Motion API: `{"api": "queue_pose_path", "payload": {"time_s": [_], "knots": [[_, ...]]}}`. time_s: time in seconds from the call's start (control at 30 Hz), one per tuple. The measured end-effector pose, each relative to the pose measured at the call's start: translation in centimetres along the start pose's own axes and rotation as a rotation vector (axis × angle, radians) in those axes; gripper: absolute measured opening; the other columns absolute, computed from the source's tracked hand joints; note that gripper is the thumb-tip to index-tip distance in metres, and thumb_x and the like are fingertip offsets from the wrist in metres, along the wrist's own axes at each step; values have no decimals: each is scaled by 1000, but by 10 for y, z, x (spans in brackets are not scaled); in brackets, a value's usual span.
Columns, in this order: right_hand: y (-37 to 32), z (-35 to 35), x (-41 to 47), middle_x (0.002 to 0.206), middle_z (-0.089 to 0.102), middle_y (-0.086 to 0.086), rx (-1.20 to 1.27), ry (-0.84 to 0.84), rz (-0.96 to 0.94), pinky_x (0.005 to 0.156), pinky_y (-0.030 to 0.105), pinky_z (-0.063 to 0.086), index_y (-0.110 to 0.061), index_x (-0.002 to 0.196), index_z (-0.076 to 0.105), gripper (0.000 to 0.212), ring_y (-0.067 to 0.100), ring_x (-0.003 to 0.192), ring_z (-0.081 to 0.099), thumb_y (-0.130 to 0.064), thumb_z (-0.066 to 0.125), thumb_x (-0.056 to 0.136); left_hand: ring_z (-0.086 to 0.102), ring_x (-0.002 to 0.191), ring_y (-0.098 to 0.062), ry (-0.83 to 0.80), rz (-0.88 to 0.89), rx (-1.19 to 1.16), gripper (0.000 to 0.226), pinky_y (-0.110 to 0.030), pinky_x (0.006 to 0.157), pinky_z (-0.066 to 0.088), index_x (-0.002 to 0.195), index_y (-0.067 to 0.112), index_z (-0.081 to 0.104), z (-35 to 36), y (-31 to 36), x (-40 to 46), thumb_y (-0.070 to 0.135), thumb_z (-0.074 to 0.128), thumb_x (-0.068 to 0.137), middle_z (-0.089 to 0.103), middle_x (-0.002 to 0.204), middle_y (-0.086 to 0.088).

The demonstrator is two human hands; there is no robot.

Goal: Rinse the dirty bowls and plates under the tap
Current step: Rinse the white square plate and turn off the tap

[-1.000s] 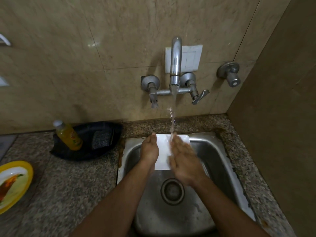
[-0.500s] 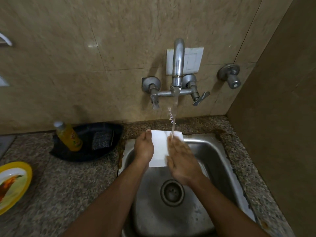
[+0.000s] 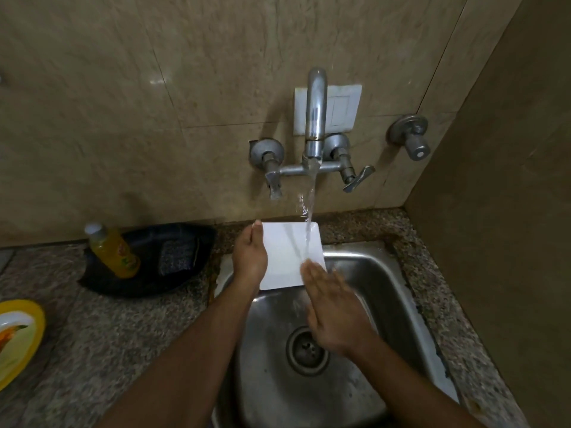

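Note:
A white square plate (image 3: 287,254) is held tilted over the back of the steel sink (image 3: 401,291), under the stream from the wall tap (image 3: 315,118). My left hand (image 3: 249,257) grips the plate's left edge. My right hand (image 3: 332,307) lies flat with fingers spread, its fingertips against the plate's lower right corner where the water lands. Water runs down the plate's right side.
A yellow-rimmed plate (image 3: 15,338) with food traces sits at the left edge of the granite counter. A black tray (image 3: 148,257) holds a yellow bottle (image 3: 112,251) and a scrub pad (image 3: 177,257). A wall closes in on the right; the drain (image 3: 304,350) is below my right hand.
My left hand has shifted the plate left and up, so more of it shows. My right hand slid down toward the plate's lower right corner.

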State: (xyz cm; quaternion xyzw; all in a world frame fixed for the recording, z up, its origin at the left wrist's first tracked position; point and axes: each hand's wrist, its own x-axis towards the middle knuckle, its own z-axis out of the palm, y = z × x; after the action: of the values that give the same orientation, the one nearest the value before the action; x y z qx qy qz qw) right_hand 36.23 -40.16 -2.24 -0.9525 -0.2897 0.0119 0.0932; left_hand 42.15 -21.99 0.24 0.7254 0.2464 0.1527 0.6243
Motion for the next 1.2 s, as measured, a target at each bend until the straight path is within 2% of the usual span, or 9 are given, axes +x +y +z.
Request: {"api": "queue_pose_path", "payload": {"time_s": [0.2, 0.33, 0.47, 0.57, 0.7, 0.8, 0.87, 0.97, 1.2], "knots": [[-12, -4, 18, 162, 14, 7, 143, 40, 0, 121, 34, 5, -11, 154, 19, 72, 20, 148, 16, -33, 34, 87, 59, 80, -1, -34, -61, -136, 28, -16, 76, 46, 88, 21, 65, 18, 4, 5, 34, 45, 102, 66, 86, 11], [-2, -7, 15, 162, 10, 1, 76, 20, -80, 121, 34, 7, -19, 154, 20, 74, 16, 149, 11, -34, 33, 83, 66, 101, -21, -55, -151, -203, 40, -38, 94, 52, 109, 15, 67, 24, -5, 2, 47, 46, 99, 71, 106, -3], [-12, -3, 18, 162, 10, 2, 113, 10, -133, 120, 34, 0, -15, 155, 19, 78, 17, 149, 9, -33, 36, 80, 63, 94, -11, -109, -192, -217, 32, -20, 85, 52, 105, 17, 67, 32, 8, 4, 42, 47, 100, 70, 100, 2], [15, -7, 12, 162, 10, -1, 28, 8, -109, 122, 38, 9, -23, 155, 18, 74, 15, 150, 7, -33, 38, 84, 65, 97, -18, -143, -281, -280, 35, -37, 93, 53, 109, 18, 66, 33, 9, -4, 46, 48, 99, 71, 103, -2], [8, -3, 11, 162, 4, 0, 73, 0, -84, 122, 39, 6, -19, 156, 12, 79, 17, 150, 1, -37, 30, 81, 59, 98, -11, -144, -354, -291, 34, -34, 95, 45, 120, 22, 61, 43, 13, -12, 45, 47, 99, 66, 107, 7], [24, -5, -1, 157, 28, -2, 148, 19, -203, 121, 41, 16, -21, 149, 36, 71, 17, 146, 22, -31, 33, 79, 59, 116, -26, -177, -459, -317, 56, -47, 105, 45, 126, 23, 60, 46, 4, -14, 62, 54, 86, 62, 131, -4], [51, -12, -8, 141, 53, 4, 189, 285, -74, 108, 49, 37, -16, 132, 57, 57, 25, 134, 44, -23, 42, 78, 65, 109, -34, -224, -578, -388, 55, -55, 96, 51, 126, 22, 60, 49, -4, -17, 61, 53, 88, 66, 125, -10], [63, -26, -9, 131, 51, 7, 235, 571, 243, 99, 43, 41, -14, 128, 56, 46, 25, 120, 47, -15, 50, 82, 70, 97, -36, -299, -684, -435, 47, -55, 88, 54, 121, 18, 62, 53, 7, -31, 55, 46, 96, 73, 109, -14], [59, -10, 3, 90, 70, 3, 1251, 194, 767, 48, 21, 46, -13, 115, 63, 22, 12, 68, 64, -9, 54, 95, 69, 97, -35, -334, -619, -264, 40, -37, 77, 54, 113, 9, 65, 35, 7, -32, 39, 43, 101, 74, 105, -15]]}}
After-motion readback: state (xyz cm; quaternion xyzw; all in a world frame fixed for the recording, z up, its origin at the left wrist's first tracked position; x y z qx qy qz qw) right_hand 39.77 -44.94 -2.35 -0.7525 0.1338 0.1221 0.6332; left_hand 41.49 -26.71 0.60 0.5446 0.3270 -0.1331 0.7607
